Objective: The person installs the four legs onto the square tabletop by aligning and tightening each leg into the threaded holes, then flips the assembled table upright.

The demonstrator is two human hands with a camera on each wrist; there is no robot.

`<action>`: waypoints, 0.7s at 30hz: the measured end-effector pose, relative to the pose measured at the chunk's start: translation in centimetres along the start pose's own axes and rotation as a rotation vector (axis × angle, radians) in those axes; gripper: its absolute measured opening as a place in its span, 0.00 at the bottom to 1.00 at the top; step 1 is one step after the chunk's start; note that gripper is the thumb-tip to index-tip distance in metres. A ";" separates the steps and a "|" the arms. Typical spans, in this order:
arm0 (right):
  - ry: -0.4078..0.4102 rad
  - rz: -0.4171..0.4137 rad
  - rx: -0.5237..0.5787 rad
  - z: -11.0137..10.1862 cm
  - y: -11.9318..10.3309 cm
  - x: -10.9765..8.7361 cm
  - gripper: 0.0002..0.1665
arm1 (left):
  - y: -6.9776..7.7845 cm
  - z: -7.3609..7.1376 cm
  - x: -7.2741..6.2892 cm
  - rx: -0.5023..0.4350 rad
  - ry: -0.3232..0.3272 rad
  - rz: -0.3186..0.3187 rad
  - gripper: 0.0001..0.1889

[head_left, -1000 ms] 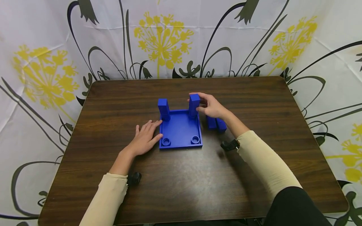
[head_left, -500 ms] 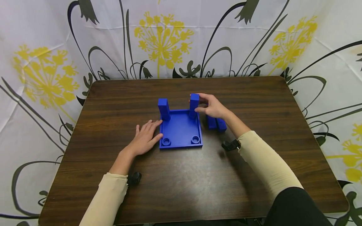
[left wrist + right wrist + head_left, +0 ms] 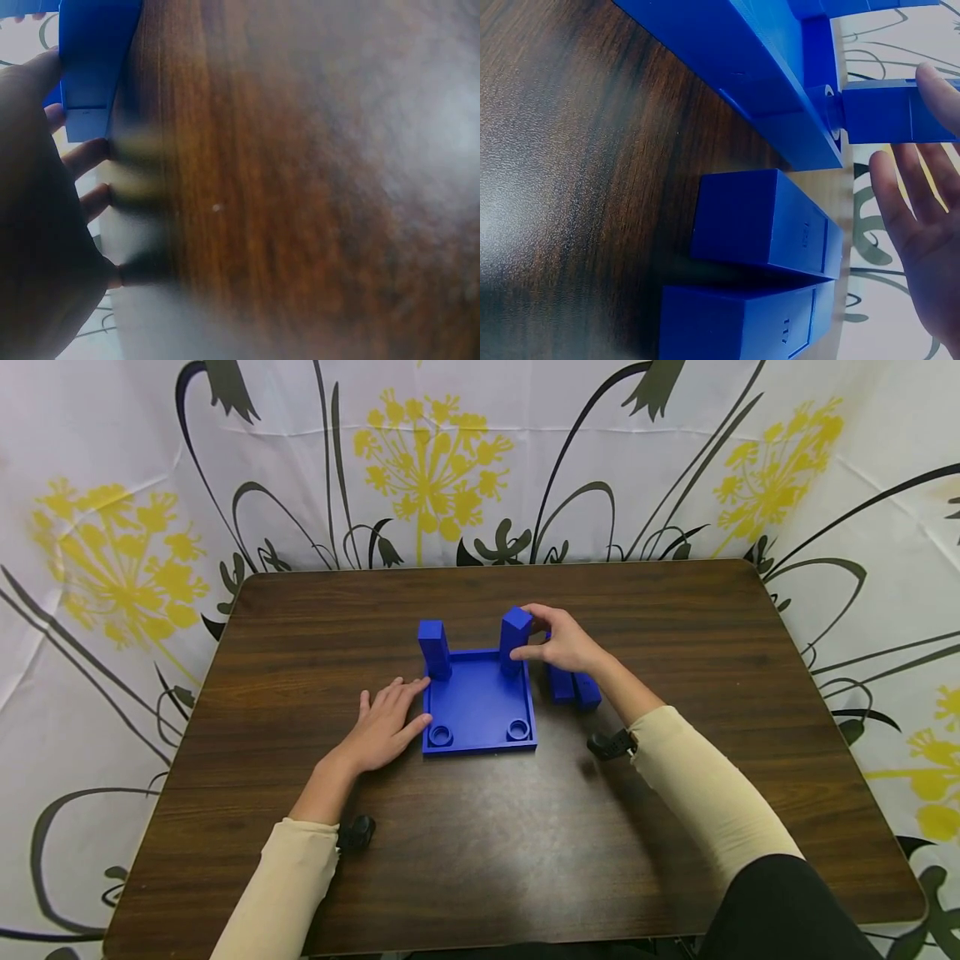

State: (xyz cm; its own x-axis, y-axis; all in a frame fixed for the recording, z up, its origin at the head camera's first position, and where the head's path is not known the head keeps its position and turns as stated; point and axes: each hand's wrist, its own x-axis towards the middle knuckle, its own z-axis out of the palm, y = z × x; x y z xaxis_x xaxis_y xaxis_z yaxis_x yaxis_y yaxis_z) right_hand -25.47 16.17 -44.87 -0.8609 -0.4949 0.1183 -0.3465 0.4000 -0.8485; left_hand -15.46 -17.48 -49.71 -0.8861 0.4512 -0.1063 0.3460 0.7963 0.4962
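Note:
A shallow blue square tray (image 3: pixel 480 706) with a raised rim lies on the table, round sockets at its two near corners. At its far left corner a blue square post (image 3: pixel 432 647) stands upright. My right hand (image 3: pixel 566 643) pinches a second blue square post (image 3: pixel 515 631) at the far right corner, thumb in front and fingers behind. In the right wrist view that post (image 3: pixel 881 112) meets a round socket (image 3: pixel 826 109) in the tray's corner. My left hand (image 3: pixel 386 727) lies with fingers spread, its thumb and index fingertip at the tray's left rim (image 3: pixel 90 97).
Two more blue square posts (image 3: pixel 742 217) lie side by side on the brown wooden table (image 3: pixel 675 760), right of the tray under my right forearm. A white cloth (image 3: pixel 300 443) with flower prints hangs behind the table.
The post in my right hand has turned about its own length, its top now set cornerwise. My right thumb has shifted a little left across it. The left hand and tray stay put.

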 end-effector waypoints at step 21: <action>0.049 0.012 -0.087 0.6 -0.5 0.1 0.35 | -0.3 0.2 0.1 -0.001 -0.002 0.010 0.34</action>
State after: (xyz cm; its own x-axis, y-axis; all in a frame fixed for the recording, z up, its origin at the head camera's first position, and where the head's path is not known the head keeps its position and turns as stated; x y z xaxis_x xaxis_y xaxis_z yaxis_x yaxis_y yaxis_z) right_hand -25.13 15.47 -44.80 -0.8816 -0.4524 0.1348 -0.3650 0.4722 -0.8024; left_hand -15.55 -17.58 -50.00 -0.8821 0.4597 -0.1034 0.3541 0.7915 0.4982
